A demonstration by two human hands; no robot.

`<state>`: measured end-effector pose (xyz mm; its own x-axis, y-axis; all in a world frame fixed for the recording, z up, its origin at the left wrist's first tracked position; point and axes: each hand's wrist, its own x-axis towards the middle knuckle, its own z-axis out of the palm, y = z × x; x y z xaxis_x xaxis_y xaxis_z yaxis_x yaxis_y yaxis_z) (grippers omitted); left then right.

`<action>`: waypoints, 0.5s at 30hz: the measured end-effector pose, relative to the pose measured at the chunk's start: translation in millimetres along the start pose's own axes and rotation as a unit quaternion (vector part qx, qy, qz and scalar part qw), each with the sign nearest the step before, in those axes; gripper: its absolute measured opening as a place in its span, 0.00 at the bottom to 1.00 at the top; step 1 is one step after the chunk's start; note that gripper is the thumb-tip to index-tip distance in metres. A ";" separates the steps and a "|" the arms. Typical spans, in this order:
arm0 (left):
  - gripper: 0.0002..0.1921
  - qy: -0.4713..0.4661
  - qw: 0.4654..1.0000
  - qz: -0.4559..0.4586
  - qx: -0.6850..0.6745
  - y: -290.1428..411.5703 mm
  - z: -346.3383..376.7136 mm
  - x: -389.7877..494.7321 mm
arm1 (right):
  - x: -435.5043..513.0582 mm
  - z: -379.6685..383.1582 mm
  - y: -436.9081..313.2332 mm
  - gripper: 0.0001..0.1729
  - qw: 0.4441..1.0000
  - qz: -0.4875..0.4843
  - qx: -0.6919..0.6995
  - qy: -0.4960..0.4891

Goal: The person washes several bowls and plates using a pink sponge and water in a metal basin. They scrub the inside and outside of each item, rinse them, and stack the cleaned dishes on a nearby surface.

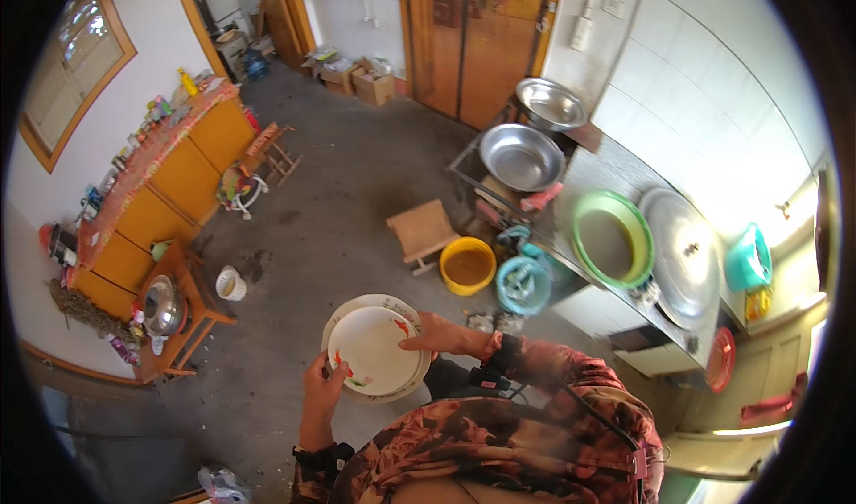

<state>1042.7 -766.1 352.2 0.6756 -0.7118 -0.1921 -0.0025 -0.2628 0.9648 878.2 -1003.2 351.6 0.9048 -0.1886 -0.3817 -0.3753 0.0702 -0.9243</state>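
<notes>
In front of my body I hold two stacked dishes. On top is a white plate (376,350) with red goldfish and green leaf decoration. Beneath it a wider cream dish (342,308) with a patterned rim shows all around. My left hand (324,380) grips the stack at its left edge, the thumb resting on the upper plate's rim. From the right side my right hand (438,338) clasps the stack, its thumb reaching over the white plate. The fingers under the dishes are mostly hidden.
Ahead right stand a yellow bucket (467,267), a lined blue bin (523,284) and a small wooden stool (422,232). The right counter carries a green basin (612,240) and a large metal lid (685,256). Steel basins (522,156) sit on a rack. Left is a wooden chair (194,303).
</notes>
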 end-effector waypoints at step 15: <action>0.16 0.125 0.987 -0.048 -0.090 40.9 -120.6 212.7 | 309.9 -49.1 -109.2 0.26 0.991 -0.012 0.019 -0.129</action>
<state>1275.2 -849.7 372.4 0.8269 -0.5007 -0.2558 0.1861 -0.1857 0.9648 1189.7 -1117.4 334.6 0.9365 0.0661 -0.3443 -0.3497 0.1070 -0.9307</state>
